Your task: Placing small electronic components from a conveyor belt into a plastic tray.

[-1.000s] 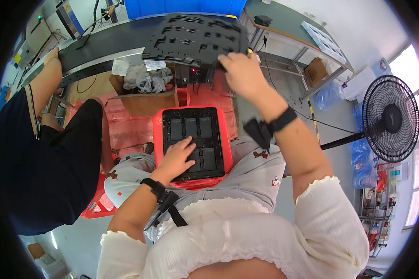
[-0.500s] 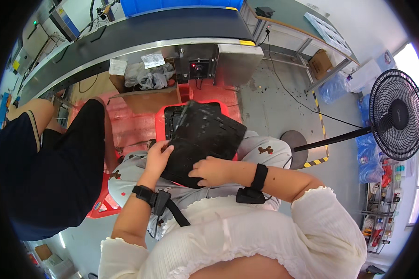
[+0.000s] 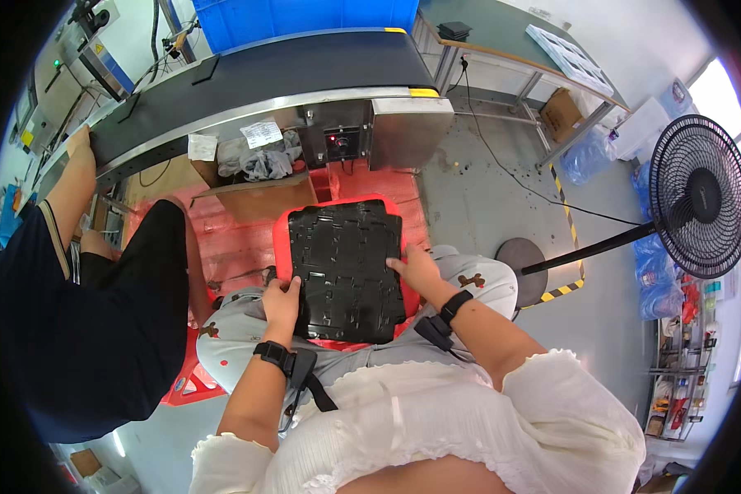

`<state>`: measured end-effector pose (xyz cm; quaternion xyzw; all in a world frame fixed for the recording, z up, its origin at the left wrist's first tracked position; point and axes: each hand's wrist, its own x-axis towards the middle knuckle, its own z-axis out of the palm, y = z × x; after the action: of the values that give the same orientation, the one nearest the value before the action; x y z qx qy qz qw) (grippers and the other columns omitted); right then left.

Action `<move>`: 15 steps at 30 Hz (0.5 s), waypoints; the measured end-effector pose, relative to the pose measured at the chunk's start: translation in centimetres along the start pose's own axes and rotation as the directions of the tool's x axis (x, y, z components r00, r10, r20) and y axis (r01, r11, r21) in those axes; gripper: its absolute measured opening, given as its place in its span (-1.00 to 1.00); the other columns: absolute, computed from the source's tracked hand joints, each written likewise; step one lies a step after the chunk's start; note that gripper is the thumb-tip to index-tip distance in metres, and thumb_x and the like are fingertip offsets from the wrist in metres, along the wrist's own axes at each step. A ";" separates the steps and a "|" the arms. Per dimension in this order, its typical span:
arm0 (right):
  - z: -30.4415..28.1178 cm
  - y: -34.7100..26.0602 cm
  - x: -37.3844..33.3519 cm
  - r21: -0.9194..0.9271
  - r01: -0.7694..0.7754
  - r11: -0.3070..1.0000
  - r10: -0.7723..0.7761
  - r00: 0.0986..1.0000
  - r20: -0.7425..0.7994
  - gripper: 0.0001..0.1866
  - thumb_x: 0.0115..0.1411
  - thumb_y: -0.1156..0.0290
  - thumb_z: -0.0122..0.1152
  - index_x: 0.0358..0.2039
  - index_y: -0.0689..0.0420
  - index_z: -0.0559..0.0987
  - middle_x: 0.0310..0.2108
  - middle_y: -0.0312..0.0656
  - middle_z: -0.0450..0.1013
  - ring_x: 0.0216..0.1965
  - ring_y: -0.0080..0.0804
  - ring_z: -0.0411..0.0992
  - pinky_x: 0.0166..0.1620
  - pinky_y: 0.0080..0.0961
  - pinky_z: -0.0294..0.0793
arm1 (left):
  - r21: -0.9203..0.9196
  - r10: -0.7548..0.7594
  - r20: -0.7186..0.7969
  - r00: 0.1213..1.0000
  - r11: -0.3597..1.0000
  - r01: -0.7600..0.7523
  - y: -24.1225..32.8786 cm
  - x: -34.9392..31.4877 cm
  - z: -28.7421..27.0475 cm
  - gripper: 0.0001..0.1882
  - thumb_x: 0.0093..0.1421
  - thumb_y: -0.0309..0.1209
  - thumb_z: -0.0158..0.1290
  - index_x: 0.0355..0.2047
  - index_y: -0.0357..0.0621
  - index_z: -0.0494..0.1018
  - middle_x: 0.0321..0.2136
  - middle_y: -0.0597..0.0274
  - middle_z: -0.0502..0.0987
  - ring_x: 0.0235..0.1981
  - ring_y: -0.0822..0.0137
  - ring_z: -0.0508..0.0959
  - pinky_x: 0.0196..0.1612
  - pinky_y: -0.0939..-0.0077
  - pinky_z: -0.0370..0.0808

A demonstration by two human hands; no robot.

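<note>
A glossy black sheet (image 3: 347, 272), marked all over with jigsaw-like outlines, lies roughly flat across a red plastic stool (image 3: 283, 239) in front of my knees. My left hand (image 3: 281, 305) pinches its left edge, thumb on top. On the opposite side, my right hand (image 3: 418, 269) grips the right edge between thumb and fingers. The fingers underneath are hidden. Whether other sheets lie below this one, I cannot tell.
Beyond the stool runs a dark conveyor belt (image 3: 305, 70) carrying thin black pieces. Below it sits a cardboard box (image 3: 263, 198) of grey plastic bags. At left a co-worker's arm (image 3: 70, 185) reaches to the belt. A black fan (image 3: 700, 196) stands at right.
The black sheet, which was tilted and turned askew, now lies flat and squared over the stool. My right hand has moved from its near edge to its right edge. The co-worker's arm has reached forward.
</note>
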<state>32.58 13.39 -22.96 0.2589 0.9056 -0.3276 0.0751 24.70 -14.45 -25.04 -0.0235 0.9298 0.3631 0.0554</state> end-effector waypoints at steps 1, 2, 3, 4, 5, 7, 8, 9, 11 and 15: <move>-0.1 -0.5 0.8 -0.035 0.016 0.999 -0.017 1.000 -0.024 -0.48 0.04 0.03 0.21 -0.23 0.26 0.42 -0.28 0.21 0.45 -0.20 0.08 0.45 -0.15 -0.12 0.42 | 0.015 0.021 0.004 1.000 1.000 -0.022 -0.1 0.2 0.1 -0.62 0.05 -0.16 0.15 -0.45 -0.32 0.50 -0.50 -0.07 0.55 -0.41 -0.01 0.55 -0.27 0.22 0.46; -0.2 -0.9 1.5 -0.019 -0.008 1.000 0.007 0.999 -0.048 -0.51 0.06 0.00 0.18 -0.30 0.24 0.48 -0.31 0.18 0.46 -0.21 0.09 0.45 -0.18 -0.10 0.42 | 0.031 0.042 0.008 0.999 0.999 -0.042 -0.2 0.3 0.1 -0.62 0.04 -0.15 0.16 -0.44 -0.31 0.51 -0.50 -0.06 0.56 -0.41 0.00 0.56 -0.28 0.23 0.46; -0.3 -1.2 2.3 -0.014 -0.010 1.000 0.010 0.999 -0.050 -0.51 0.06 0.00 0.18 -0.30 0.24 0.48 -0.31 0.18 0.46 -0.21 0.09 0.45 -0.18 -0.10 0.42 | 0.035 0.046 0.010 0.999 0.998 -0.047 0.4 0.3 0.0 -0.62 0.04 -0.15 0.16 -0.44 -0.31 0.51 -0.50 -0.06 0.56 -0.41 0.00 0.56 -0.28 0.23 0.46; -0.3 -1.2 3.0 -0.026 -0.041 0.999 0.040 0.998 -0.043 -0.52 0.06 0.00 0.17 -0.30 0.24 0.48 -0.33 0.17 0.47 -0.22 0.09 0.45 -0.17 -0.10 0.41 | 0.070 0.028 0.037 0.999 0.997 -0.030 1.1 0.1 0.0 -0.63 0.03 -0.15 0.16 -0.43 -0.29 0.51 -0.49 -0.04 0.56 -0.40 0.01 0.57 -0.28 0.24 0.46; -0.2 -1.2 3.5 -0.040 -0.072 0.997 0.070 0.997 -0.036 -0.52 0.07 0.01 0.17 -0.30 0.24 0.49 -0.35 0.16 0.48 -0.23 0.09 0.45 -0.17 -0.10 0.41 | 0.106 0.008 0.063 0.998 0.994 -0.015 1.6 0.0 -0.2 -0.63 0.02 -0.15 0.16 -0.43 -0.28 0.52 -0.48 -0.03 0.57 -0.39 0.03 0.57 -0.28 0.25 0.46; 0.3 -1.1 3.9 -0.018 -0.069 0.997 0.069 0.997 -0.020 -0.53 0.07 0.02 0.17 -0.31 0.24 0.50 -0.34 0.15 0.48 -0.23 0.09 0.45 -0.17 -0.10 0.41 | 0.124 -0.016 0.079 0.997 0.992 0.006 1.4 0.2 -0.5 -0.63 0.01 -0.15 0.18 -0.40 -0.26 0.53 -0.46 0.00 0.57 -0.38 0.07 0.58 -0.27 0.28 0.47; 0.5 -0.9 4.1 0.000 -0.070 0.998 0.070 0.998 -0.006 -0.53 0.07 0.02 0.16 -0.31 0.25 0.50 -0.34 0.14 0.48 -0.24 0.09 0.45 -0.16 -0.10 0.40 | 0.079 -0.009 0.098 0.995 0.997 0.001 0.5 0.6 -0.4 -0.64 0.00 -0.16 0.18 -0.41 -0.26 0.54 -0.47 -0.01 0.57 -0.39 0.08 0.58 -0.29 0.29 0.47; 0.5 -0.8 4.1 0.001 -0.070 0.998 0.070 0.998 -0.005 -0.53 0.07 0.02 0.16 -0.31 0.25 0.50 -0.34 0.14 0.48 -0.24 0.09 0.45 -0.16 -0.10 0.40 | 0.032 -0.003 0.118 0.993 0.999 -0.001 0.5 0.6 -0.6 -0.65 -0.01 -0.17 0.19 -0.41 -0.27 0.54 -0.48 -0.01 0.57 -0.40 0.09 0.58 -0.30 0.30 0.47; 0.4 -0.5 3.9 0.041 -0.099 0.994 0.096 0.993 0.073 -0.54 0.08 0.03 0.16 -0.31 0.25 0.51 -0.32 0.14 0.48 -0.22 0.09 0.45 -0.15 -0.10 0.40 | 0.033 -0.008 0.121 0.993 0.999 0.004 0.7 0.4 -0.6 -0.66 -0.02 -0.19 0.20 -0.42 -0.27 0.55 -0.49 -0.01 0.57 -0.42 0.09 0.58 -0.31 0.32 0.47; 0.5 -0.1 3.4 -0.011 -0.086 0.996 0.086 0.996 -0.014 -0.54 0.07 0.03 0.16 -0.32 0.25 0.52 -0.32 0.15 0.48 -0.22 0.09 0.45 -0.15 -0.11 0.40 | 0.044 0.009 0.124 0.992 0.999 -0.015 0.8 -0.4 0.4 -0.68 -0.04 -0.22 0.22 -0.46 -0.27 0.55 -0.53 0.00 0.57 -0.47 0.11 0.58 -0.33 0.35 0.48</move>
<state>29.58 14.41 -24.33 0.2993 0.8960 -0.3169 0.0844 25.04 -13.58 -24.70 0.0060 0.9326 0.3432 0.1113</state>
